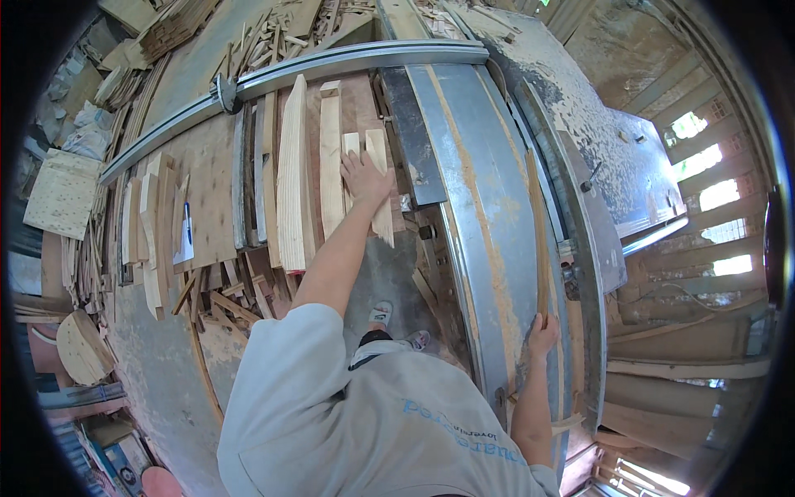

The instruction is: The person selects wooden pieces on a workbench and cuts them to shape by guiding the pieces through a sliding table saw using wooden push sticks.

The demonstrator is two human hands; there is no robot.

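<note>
Pale wood pieces (376, 142) under left hand (367, 176) in head view, fingers spread, palm hiding part of them; right hand (543, 333) closed on the near end of a brown strip (538, 224) over the metal desk (472, 166). Right fingertips hard to make out; strip looks long, narrow.

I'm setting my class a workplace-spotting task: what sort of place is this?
Probably a woodworking shop: sawn timber pieces under the left hand, a metal machine table streaked with sawdust, and heaped wood offcuts.
</note>
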